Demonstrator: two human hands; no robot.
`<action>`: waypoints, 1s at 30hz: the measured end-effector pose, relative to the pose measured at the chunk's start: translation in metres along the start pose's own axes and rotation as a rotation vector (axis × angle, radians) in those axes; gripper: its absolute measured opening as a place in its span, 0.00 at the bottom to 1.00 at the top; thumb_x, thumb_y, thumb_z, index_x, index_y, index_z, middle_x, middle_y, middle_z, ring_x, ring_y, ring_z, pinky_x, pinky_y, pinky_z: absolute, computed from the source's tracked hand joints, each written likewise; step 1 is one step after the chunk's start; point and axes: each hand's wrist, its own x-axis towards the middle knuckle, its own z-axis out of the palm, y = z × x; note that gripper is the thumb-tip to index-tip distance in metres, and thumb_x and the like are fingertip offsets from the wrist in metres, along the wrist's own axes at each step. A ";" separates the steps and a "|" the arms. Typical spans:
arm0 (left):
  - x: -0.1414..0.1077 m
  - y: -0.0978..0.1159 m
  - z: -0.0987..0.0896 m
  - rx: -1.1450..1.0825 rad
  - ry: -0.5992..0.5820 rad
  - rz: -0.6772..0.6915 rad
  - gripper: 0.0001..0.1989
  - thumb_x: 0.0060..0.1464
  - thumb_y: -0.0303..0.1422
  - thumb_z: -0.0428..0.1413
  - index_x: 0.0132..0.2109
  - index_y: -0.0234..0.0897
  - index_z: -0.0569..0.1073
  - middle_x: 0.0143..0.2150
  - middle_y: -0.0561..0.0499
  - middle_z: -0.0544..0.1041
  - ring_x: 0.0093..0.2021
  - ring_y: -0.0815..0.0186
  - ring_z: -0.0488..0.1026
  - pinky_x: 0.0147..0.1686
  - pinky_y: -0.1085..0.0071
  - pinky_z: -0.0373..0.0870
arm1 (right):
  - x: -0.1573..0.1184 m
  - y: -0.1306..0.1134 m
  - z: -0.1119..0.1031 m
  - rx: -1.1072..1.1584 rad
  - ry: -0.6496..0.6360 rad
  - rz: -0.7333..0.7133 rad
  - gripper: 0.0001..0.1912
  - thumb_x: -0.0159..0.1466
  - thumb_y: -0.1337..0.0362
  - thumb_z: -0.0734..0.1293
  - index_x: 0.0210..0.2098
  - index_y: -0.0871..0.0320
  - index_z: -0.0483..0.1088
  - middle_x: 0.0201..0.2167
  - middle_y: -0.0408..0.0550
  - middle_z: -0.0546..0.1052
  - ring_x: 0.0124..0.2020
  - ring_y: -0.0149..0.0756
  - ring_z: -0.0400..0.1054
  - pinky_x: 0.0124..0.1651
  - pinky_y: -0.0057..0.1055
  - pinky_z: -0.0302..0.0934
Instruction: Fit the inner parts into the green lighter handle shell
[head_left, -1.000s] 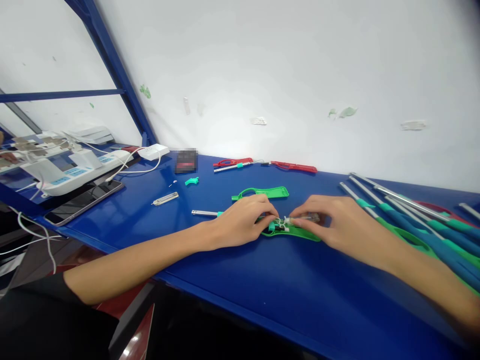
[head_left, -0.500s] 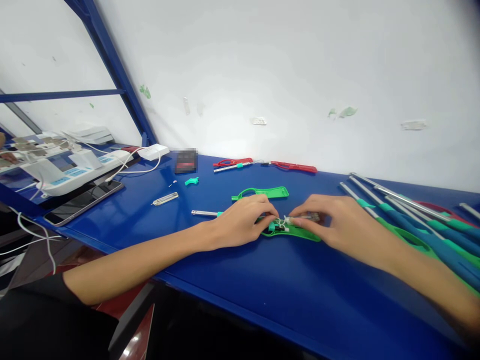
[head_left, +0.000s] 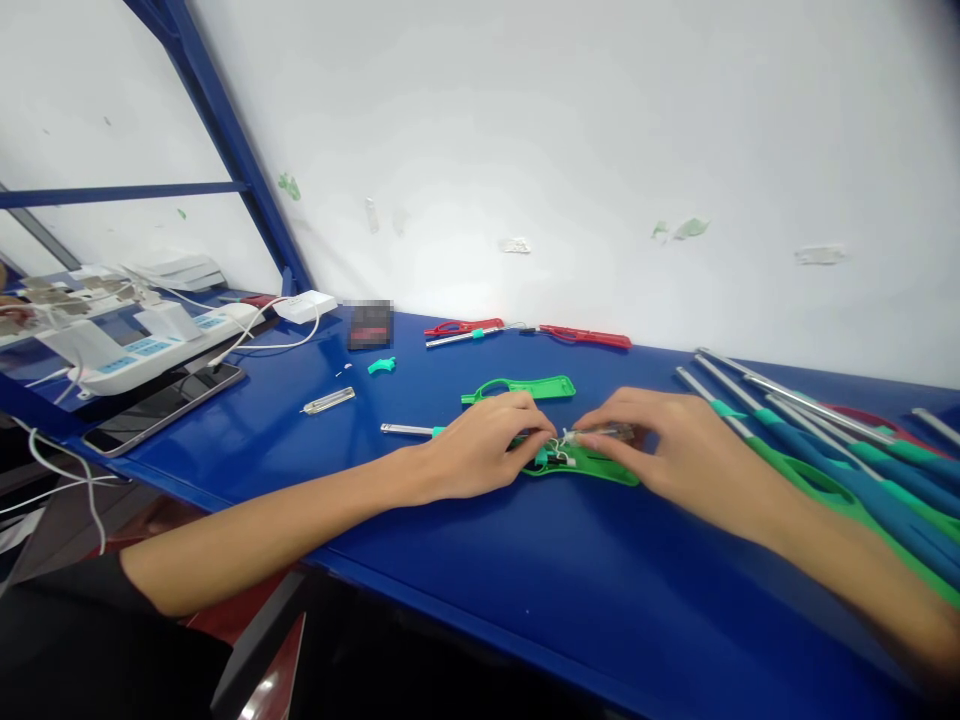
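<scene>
An opened stick lighter lies on the table, its green handle half (head_left: 611,470) under my hands. Inside it are a teal part, a small black part and a loop of thin white tube (head_left: 561,450). My left hand (head_left: 487,445) rests over the barrel end, thumb and forefinger closed at the tube. The metal barrel (head_left: 405,430) sticks out to its left. My right hand (head_left: 667,435) pinches a clear fuel tank (head_left: 619,432) above the handle half; the palm side is hidden. Just behind lies the other green handle half (head_left: 551,387).
At the left are another clear tank (head_left: 330,400), a teal trigger (head_left: 382,366), a phone (head_left: 165,410) and a power strip (head_left: 150,355). Red lighter parts (head_left: 585,336) lie near the wall. Several stick lighters (head_left: 810,455) are heaped at the right, beside my right forearm.
Both hands stay at the green handle half, with only slight finger movement around the tank and tube. The whole view has shifted slightly.
</scene>
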 end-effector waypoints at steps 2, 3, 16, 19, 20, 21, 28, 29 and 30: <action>0.000 0.000 0.000 -0.005 0.003 0.002 0.08 0.72 0.34 0.59 0.50 0.34 0.78 0.47 0.47 0.80 0.48 0.61 0.80 0.50 0.57 0.80 | 0.000 0.001 0.000 0.003 0.009 -0.009 0.16 0.74 0.49 0.68 0.46 0.55 0.79 0.40 0.46 0.80 0.34 0.32 0.73 0.36 0.32 0.69; 0.000 0.000 0.001 -0.007 0.005 0.004 0.08 0.72 0.34 0.59 0.50 0.34 0.78 0.48 0.47 0.80 0.48 0.61 0.80 0.50 0.57 0.80 | 0.000 0.001 0.000 0.005 0.013 -0.013 0.17 0.74 0.49 0.68 0.46 0.55 0.79 0.40 0.46 0.80 0.34 0.32 0.73 0.36 0.32 0.70; 0.002 -0.002 0.002 -0.095 0.029 -0.010 0.08 0.71 0.34 0.59 0.50 0.34 0.78 0.47 0.47 0.81 0.48 0.61 0.80 0.51 0.57 0.80 | 0.001 0.003 0.002 -0.009 0.064 -0.123 0.13 0.75 0.53 0.68 0.47 0.56 0.78 0.41 0.46 0.81 0.32 0.30 0.73 0.34 0.30 0.70; 0.003 -0.003 0.002 -0.116 0.026 -0.026 0.08 0.71 0.35 0.59 0.49 0.34 0.78 0.47 0.48 0.81 0.46 0.62 0.80 0.49 0.59 0.80 | 0.001 0.002 0.001 -0.014 0.082 -0.144 0.13 0.75 0.54 0.68 0.46 0.56 0.79 0.41 0.45 0.81 0.32 0.30 0.73 0.34 0.29 0.69; 0.003 -0.003 0.002 -0.121 0.025 -0.033 0.08 0.71 0.35 0.59 0.49 0.34 0.78 0.47 0.48 0.81 0.46 0.62 0.80 0.49 0.59 0.81 | 0.001 0.001 0.001 -0.015 0.088 -0.150 0.12 0.75 0.54 0.68 0.46 0.55 0.79 0.41 0.45 0.81 0.31 0.29 0.73 0.33 0.29 0.69; 0.004 -0.004 0.003 -0.125 0.025 -0.040 0.09 0.71 0.35 0.59 0.49 0.34 0.78 0.46 0.48 0.81 0.46 0.62 0.80 0.48 0.59 0.81 | 0.001 0.001 0.001 -0.016 0.093 -0.157 0.12 0.75 0.54 0.68 0.46 0.55 0.79 0.41 0.45 0.81 0.31 0.29 0.72 0.33 0.29 0.69; 0.003 -0.005 0.005 -0.140 0.025 -0.084 0.10 0.71 0.37 0.60 0.50 0.34 0.78 0.47 0.47 0.80 0.45 0.62 0.80 0.47 0.60 0.81 | 0.000 0.000 0.002 -0.002 0.104 -0.183 0.12 0.75 0.56 0.67 0.47 0.52 0.82 0.41 0.45 0.80 0.30 0.29 0.73 0.32 0.29 0.67; 0.003 -0.005 0.005 -0.141 0.025 -0.088 0.10 0.71 0.37 0.60 0.50 0.34 0.78 0.47 0.47 0.80 0.45 0.62 0.80 0.47 0.60 0.81 | 0.000 0.000 0.002 0.000 0.106 -0.184 0.12 0.75 0.56 0.67 0.47 0.51 0.82 0.41 0.45 0.80 0.30 0.29 0.73 0.32 0.29 0.67; 0.003 -0.005 0.005 -0.142 0.025 -0.093 0.10 0.71 0.37 0.60 0.50 0.34 0.78 0.47 0.47 0.80 0.45 0.62 0.80 0.47 0.60 0.81 | 0.000 0.000 0.002 0.001 0.108 -0.184 0.12 0.75 0.56 0.67 0.47 0.51 0.82 0.41 0.45 0.81 0.31 0.30 0.73 0.33 0.29 0.68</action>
